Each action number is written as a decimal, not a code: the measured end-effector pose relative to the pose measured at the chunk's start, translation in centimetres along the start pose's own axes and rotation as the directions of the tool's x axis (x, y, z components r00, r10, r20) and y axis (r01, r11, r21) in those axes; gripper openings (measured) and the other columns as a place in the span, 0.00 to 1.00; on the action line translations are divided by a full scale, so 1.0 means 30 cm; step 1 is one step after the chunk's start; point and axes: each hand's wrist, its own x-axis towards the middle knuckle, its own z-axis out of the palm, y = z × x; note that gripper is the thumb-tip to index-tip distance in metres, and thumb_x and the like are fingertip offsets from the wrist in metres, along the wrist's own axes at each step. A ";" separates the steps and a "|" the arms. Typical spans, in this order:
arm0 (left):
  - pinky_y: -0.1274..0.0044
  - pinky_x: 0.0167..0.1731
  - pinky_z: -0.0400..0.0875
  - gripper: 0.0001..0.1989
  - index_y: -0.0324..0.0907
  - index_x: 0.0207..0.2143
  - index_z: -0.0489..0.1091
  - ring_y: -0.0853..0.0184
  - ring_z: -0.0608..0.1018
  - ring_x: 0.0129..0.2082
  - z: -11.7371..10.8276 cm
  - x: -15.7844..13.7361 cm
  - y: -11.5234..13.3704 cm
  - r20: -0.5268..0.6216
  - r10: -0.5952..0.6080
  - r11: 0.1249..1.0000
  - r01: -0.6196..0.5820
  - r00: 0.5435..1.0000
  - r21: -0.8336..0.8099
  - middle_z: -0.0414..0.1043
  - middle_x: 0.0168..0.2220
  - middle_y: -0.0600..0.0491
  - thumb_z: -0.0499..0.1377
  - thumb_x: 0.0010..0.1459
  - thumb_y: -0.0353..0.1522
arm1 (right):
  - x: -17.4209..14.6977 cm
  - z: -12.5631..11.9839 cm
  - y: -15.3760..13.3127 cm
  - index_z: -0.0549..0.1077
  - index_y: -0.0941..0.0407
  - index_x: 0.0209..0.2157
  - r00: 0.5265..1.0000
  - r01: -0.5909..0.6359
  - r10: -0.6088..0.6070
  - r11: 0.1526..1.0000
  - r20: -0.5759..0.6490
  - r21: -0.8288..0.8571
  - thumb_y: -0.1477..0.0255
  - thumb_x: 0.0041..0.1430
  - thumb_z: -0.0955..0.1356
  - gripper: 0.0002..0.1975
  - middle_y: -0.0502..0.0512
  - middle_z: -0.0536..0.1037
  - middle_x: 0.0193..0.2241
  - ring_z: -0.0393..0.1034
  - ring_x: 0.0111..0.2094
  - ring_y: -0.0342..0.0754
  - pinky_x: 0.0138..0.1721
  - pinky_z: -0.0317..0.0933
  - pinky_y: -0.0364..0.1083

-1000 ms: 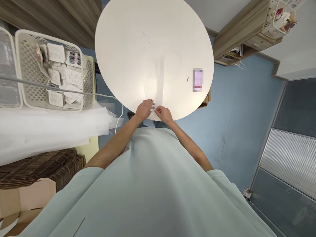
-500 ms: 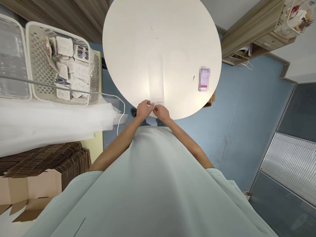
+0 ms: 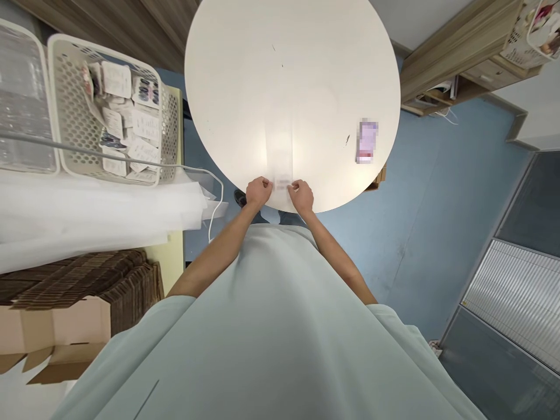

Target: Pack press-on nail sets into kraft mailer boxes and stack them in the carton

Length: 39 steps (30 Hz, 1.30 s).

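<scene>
A long, narrow strip of translucent sheet (image 3: 279, 140) lies on the round white table (image 3: 231, 76), running away from its near edge. My left hand (image 3: 259, 191) pinches at the left side of the strip's near end. At the right side, my right hand (image 3: 301, 196) is closed in a similar pinch. Between the hands, a small patch with faint grey marks (image 3: 283, 184) shows at the near end; whether it is print or a separate small thing I cannot tell.
A blurred-out purple rectangle (image 3: 366, 141) lies at the table's right. On the left stand a white basket (image 3: 65, 116) of carded packets, white sheeting (image 3: 96, 210) and stacked brown cardboard (image 3: 87, 280). A grey cable (image 3: 175, 165) crosses the basket.
My hands have moved apart, from nearly touching to the two sides of the strip. The grey-marked patch now shows between them. The view has shifted slightly.
</scene>
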 end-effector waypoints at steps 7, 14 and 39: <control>0.58 0.51 0.77 0.09 0.46 0.45 0.77 0.47 0.82 0.49 0.024 -0.006 0.021 -0.036 0.012 0.997 -0.009 0.999 0.075 0.83 0.47 0.41 0.57 0.71 0.36 | 0.044 0.016 0.031 0.79 0.55 0.51 0.985 -0.170 0.164 0.972 0.048 0.160 0.60 0.71 0.73 0.14 0.62 0.86 0.50 0.81 0.54 0.58 0.57 0.72 0.55; 0.49 0.50 0.78 0.15 0.40 0.52 0.75 0.39 0.82 0.50 0.041 -0.005 0.038 -0.077 -0.005 0.991 0.015 0.997 0.133 0.80 0.48 0.33 0.53 0.71 0.34 | 0.067 0.033 0.028 0.81 0.55 0.46 0.986 -0.151 0.135 0.969 0.095 0.197 0.60 0.70 0.73 0.13 0.61 0.87 0.50 0.82 0.52 0.56 0.57 0.73 0.53; 0.50 0.77 0.52 0.40 0.32 0.74 0.64 0.45 0.61 0.79 0.013 -0.070 -0.014 0.273 0.620 0.685 -0.678 0.735 0.268 0.60 0.78 0.32 0.56 0.58 0.24 | 0.040 -0.030 0.073 0.81 0.57 0.51 0.994 0.031 -0.046 0.988 0.095 0.151 0.67 0.76 0.64 0.16 0.63 0.86 0.51 0.81 0.52 0.55 0.58 0.75 0.54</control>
